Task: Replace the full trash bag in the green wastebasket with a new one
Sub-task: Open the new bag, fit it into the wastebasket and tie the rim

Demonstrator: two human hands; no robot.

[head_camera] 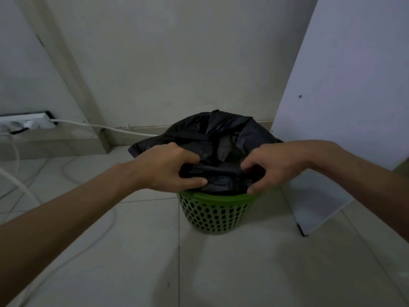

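The black trash bag sat in the green wastebasket on the floor. Our left hand and right hand pinched its near edge, fingers curled. We judged the film thin and slippery, probably heavy below, and best gathered at the bunched top.

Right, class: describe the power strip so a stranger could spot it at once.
From the green wastebasket, follow the white cable left along the wall's base. It ends at the power strip, far left: a long white block with sockets, unlike the loose cords below it.
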